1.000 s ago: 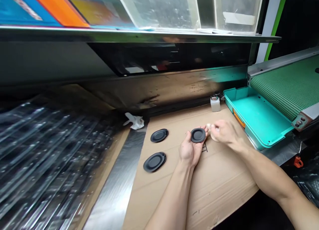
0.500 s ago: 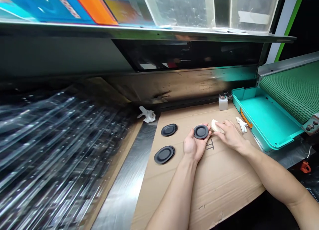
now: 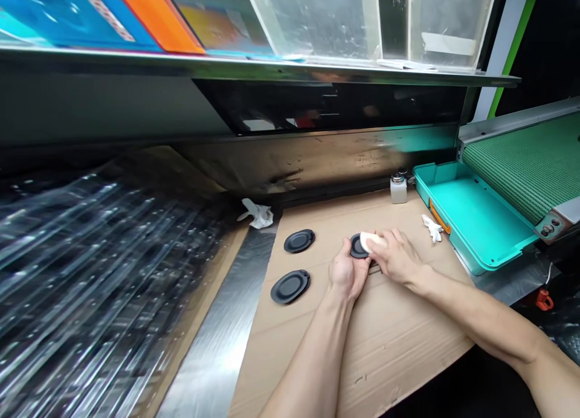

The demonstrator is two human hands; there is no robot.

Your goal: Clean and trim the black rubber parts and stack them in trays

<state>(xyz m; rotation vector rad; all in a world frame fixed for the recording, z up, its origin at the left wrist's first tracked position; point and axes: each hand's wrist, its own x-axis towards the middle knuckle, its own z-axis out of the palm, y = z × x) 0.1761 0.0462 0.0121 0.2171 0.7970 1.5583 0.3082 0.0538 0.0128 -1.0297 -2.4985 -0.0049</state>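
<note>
My left hand (image 3: 347, 273) is palm up and holds a round black part (image 3: 357, 246) with a raised rim. Pressed against the right side of that part is a white pad (image 3: 371, 241), gripped in the fingers of my right hand (image 3: 399, 255). The pad hides some of the part's face. Two more black parts lie on the cardboard sheet (image 3: 385, 345) to the left, one farther back (image 3: 299, 241) and a larger-looking one (image 3: 290, 286) nearer.
A small bottle (image 3: 399, 189) stands at the back, beside a teal tray (image 3: 489, 225) and a green conveyor (image 3: 534, 158). Crumpled white cloths lie at left (image 3: 257, 214) and right (image 3: 432, 228). Clear plastic trays (image 3: 90, 273) fill the left.
My right hand has moved left, bringing the white pad onto the black part in my left hand. The whole view has shifted slightly.
</note>
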